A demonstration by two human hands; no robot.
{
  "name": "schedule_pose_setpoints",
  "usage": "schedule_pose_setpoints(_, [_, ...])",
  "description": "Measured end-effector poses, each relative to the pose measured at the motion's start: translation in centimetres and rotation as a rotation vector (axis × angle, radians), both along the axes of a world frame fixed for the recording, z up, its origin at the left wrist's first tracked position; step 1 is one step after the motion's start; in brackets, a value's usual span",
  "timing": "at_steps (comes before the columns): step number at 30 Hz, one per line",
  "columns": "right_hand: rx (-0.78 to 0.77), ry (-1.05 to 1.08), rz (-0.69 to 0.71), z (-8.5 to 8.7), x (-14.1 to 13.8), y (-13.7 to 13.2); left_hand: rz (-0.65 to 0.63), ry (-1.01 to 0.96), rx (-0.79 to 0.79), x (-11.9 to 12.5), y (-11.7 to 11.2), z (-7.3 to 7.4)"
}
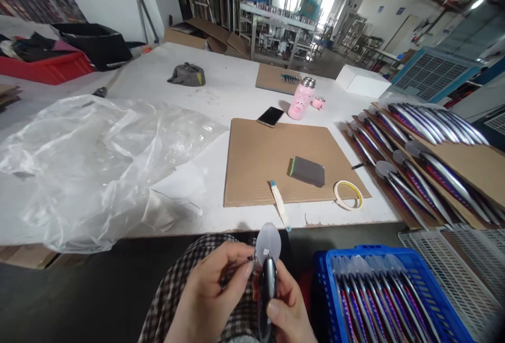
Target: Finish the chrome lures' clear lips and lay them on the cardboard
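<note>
My right hand (287, 306) is closed round a dark, shiny fishing lure (267, 285) with a clear plastic lip at its top, held upright below the table edge. My left hand (215, 290) pinches a small metal part at the lure's upper end, beside the lip. Both hands are over my lap, which is covered in checked cloth. A blue crate (430, 288) at my right holds several similar lures lying side by side.
On the white table (236, 90) lie a cardboard sheet (256, 164) with a grey sanding block (308, 171), a tape roll (349, 194), a small brush (279, 203), a phone (270, 116), a pink flask (302, 98) and crumpled clear plastic (90, 159). Cardboard trays of lures (465, 164) are stacked right.
</note>
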State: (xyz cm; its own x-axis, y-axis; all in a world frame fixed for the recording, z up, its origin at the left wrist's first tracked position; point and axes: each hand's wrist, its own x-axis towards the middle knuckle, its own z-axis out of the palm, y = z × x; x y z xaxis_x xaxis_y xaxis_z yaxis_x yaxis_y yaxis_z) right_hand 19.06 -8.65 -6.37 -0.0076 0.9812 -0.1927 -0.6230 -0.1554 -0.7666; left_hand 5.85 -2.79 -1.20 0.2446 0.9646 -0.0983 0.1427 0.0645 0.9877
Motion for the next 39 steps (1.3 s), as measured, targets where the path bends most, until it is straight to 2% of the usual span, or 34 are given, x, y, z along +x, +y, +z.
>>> schedule_pose_setpoints(3, [0.013, -0.094, -0.091, -0.3, -0.4, -0.3, -0.08, 0.105, -0.004, 0.1, 0.4, -0.8])
schedule_pose_setpoints(8, [-0.013, -0.328, -0.217, -0.6, -0.6, -0.8, -0.064, 0.08, -0.076, 0.6, 0.8, -0.7])
schedule_pose_setpoints(13, [0.009, -0.438, -0.211, -0.5, -0.8, -0.8, -0.045, 0.088, -0.008, 0.6, 0.8, -0.6])
schedule_pose_setpoints(16, [-0.011, -0.431, -0.215, -0.9, -0.8, -0.9, -0.011, 0.091, -0.043, 0.4, 0.6, -0.8])
schedule_pose_setpoints(23, [-0.032, -0.505, -0.236, -1.4, -0.7, -1.2, -0.063, 0.141, -0.049, 0.5, 1.1, -0.2])
schedule_pose_setpoints(28, [0.002, -0.449, -0.192, -0.4, -0.9, -0.4, -0.006, 0.189, 0.139, 0.7, 1.5, 0.4])
schedule_pose_setpoints(30, [0.011, -0.359, -0.185, 0.0, -0.8, -0.1, -0.028, 0.089, 0.073, 0.8, 1.3, 0.8])
schedule_pose_setpoints(32, [0.005, -0.238, -0.148, 0.3, -0.6, 0.1, -0.046, -0.068, -0.086, 1.0, 0.9, 1.4])
schedule_pose_setpoints(35, [0.002, -0.118, -0.063, 0.6, -0.2, 0.3, 0.007, -0.243, -0.251, 1.1, 0.6, 2.0])
schedule_pose_setpoints(37, [-0.001, -0.087, -0.047, 0.7, 0.0, 0.4, 0.048, -0.221, -0.211, 1.1, 0.6, 1.8])
schedule_pose_setpoints(39, [-0.016, -0.066, -0.048, 0.8, 0.1, 0.5, 0.047, -0.107, -0.077, 0.9, 0.8, 1.2])
